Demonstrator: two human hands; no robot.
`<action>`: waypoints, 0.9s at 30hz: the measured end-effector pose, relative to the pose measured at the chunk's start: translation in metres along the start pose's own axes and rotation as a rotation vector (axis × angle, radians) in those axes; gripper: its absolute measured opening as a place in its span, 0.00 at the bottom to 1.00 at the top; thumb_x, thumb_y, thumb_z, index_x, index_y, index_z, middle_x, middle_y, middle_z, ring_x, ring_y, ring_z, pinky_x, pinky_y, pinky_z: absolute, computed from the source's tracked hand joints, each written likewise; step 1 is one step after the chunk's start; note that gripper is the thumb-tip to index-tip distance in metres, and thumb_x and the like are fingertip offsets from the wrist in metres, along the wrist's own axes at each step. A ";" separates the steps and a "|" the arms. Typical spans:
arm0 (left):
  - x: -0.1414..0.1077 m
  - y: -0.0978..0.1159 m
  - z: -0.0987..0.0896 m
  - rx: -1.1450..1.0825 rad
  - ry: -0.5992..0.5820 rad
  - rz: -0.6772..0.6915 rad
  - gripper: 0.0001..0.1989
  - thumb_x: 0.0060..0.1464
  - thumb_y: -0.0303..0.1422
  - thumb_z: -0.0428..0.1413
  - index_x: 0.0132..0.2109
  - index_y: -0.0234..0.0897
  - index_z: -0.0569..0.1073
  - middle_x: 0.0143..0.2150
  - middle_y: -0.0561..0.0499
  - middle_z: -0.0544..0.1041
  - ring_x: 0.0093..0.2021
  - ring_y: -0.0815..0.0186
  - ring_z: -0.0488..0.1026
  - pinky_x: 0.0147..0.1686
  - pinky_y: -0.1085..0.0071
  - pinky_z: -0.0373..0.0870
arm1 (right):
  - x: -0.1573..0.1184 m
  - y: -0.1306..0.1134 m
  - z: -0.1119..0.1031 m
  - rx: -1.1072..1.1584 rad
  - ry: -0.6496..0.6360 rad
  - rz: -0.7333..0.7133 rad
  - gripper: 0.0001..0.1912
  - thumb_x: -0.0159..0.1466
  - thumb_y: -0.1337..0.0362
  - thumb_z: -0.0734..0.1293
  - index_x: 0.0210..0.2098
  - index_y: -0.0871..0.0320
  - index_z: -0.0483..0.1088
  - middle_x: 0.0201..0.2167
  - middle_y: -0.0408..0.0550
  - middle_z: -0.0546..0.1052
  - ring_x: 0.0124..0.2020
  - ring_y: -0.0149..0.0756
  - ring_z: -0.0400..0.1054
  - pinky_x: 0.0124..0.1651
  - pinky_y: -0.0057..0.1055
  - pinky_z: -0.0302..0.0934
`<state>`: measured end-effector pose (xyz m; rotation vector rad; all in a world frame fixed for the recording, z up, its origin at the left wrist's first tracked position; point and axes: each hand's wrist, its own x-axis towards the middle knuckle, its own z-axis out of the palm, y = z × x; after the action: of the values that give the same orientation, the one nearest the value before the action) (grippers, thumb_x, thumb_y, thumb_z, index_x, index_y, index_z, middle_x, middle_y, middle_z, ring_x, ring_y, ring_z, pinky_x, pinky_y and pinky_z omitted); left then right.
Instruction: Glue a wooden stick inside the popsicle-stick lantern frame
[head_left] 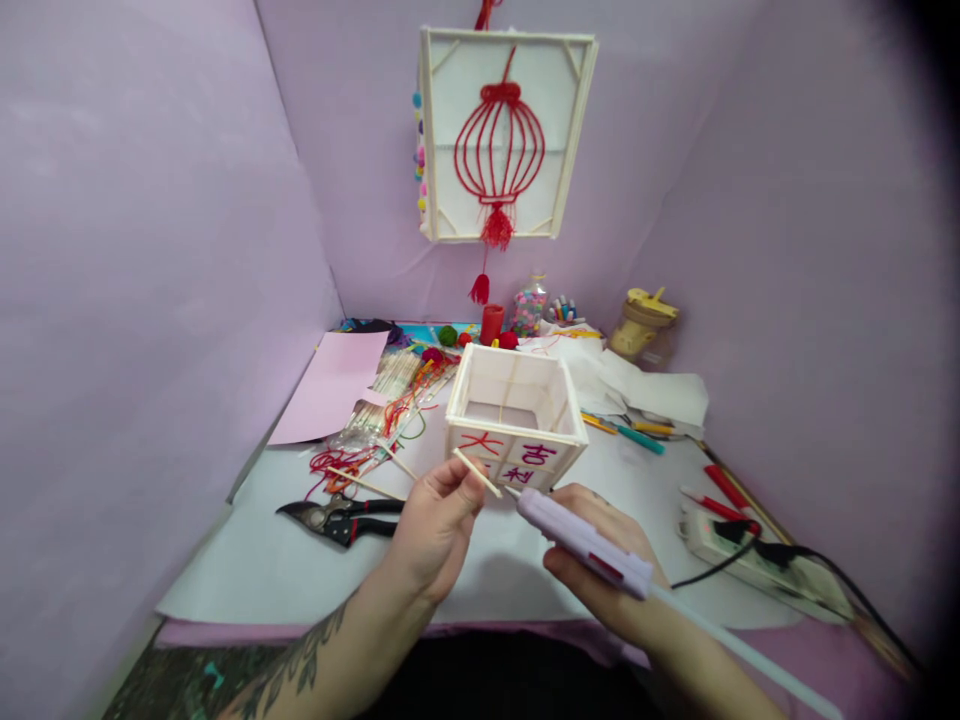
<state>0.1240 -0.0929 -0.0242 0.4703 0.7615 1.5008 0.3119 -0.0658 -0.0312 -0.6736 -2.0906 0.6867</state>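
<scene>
My left hand (442,525) pinches a short wooden stick (478,473) between thumb and fingers. In my right hand (607,535) is a lilac hot glue gun (581,540), its nozzle close to the stick's lower end; whether they touch I cannot tell. A long white glue stick (742,655) runs out of the gun's back. Just beyond both hands stands a square, open-topped lantern frame (517,430) of wooden sticks and white panels, with red and purple characters on its front. Its lower front is partly hidden by my hands.
Black pruning shears (337,517) and loose sticks (367,484) lie left, near tangled red yarn (337,465) and pink paper (330,385). A power strip (757,560) with cables sits right. A finished lantern (510,140) hangs above; a bottle of pompoms (529,308) stands behind.
</scene>
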 end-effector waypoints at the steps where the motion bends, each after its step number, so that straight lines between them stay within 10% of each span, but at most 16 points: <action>1: -0.004 0.002 0.001 0.004 -0.010 -0.016 0.16 0.37 0.37 0.74 0.28 0.34 0.78 0.26 0.56 0.70 0.28 0.75 0.63 0.34 0.78 0.62 | 0.000 0.001 0.000 -0.015 0.022 0.009 0.06 0.66 0.60 0.65 0.38 0.54 0.67 0.31 0.44 0.72 0.30 0.32 0.68 0.32 0.28 0.61; 7: -0.019 0.044 0.009 0.028 -0.203 0.159 0.12 0.43 0.36 0.72 0.27 0.36 0.77 0.29 0.55 0.69 0.30 0.73 0.65 0.30 0.77 0.64 | -0.004 -0.005 -0.005 -0.011 -0.213 0.205 0.11 0.63 0.56 0.68 0.31 0.56 0.67 0.26 0.43 0.72 0.26 0.31 0.66 0.29 0.27 0.58; 11: 0.003 0.077 0.003 -0.068 -0.035 0.359 0.14 0.40 0.33 0.73 0.30 0.36 0.76 0.31 0.56 0.70 0.29 0.74 0.65 0.27 0.77 0.66 | -0.017 -0.009 -0.034 0.197 -0.420 0.283 0.21 0.59 0.44 0.69 0.31 0.56 0.69 0.23 0.41 0.73 0.23 0.30 0.65 0.25 0.26 0.57; 15: 0.021 0.072 -0.009 -0.037 0.134 0.141 0.17 0.36 0.30 0.74 0.33 0.33 0.76 0.33 0.55 0.72 0.28 0.75 0.65 0.24 0.79 0.65 | -0.040 0.024 -0.080 -0.278 0.081 0.407 0.21 0.63 0.45 0.63 0.43 0.55 0.67 0.30 0.47 0.75 0.27 0.38 0.70 0.26 0.31 0.62; 20: 0.017 0.047 -0.004 0.039 0.070 -0.041 0.17 0.36 0.32 0.74 0.32 0.28 0.77 0.30 0.52 0.71 0.26 0.75 0.64 0.22 0.80 0.63 | -0.058 0.087 -0.085 -0.894 -0.260 0.607 0.15 0.62 0.66 0.61 0.47 0.63 0.66 0.42 0.63 0.76 0.43 0.55 0.73 0.45 0.44 0.64; 27: 0.010 0.034 0.009 0.040 -0.069 -0.224 0.17 0.37 0.34 0.74 0.30 0.28 0.78 0.26 0.54 0.67 0.23 0.79 0.59 0.20 0.82 0.57 | -0.044 0.114 -0.041 -0.915 -0.452 0.595 0.11 0.65 0.66 0.61 0.44 0.65 0.70 0.40 0.63 0.76 0.46 0.56 0.70 0.46 0.42 0.62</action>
<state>0.1055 -0.0801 0.0046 0.4490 0.7646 1.2569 0.3934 -0.0050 -0.1094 -1.8329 -2.6205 0.1269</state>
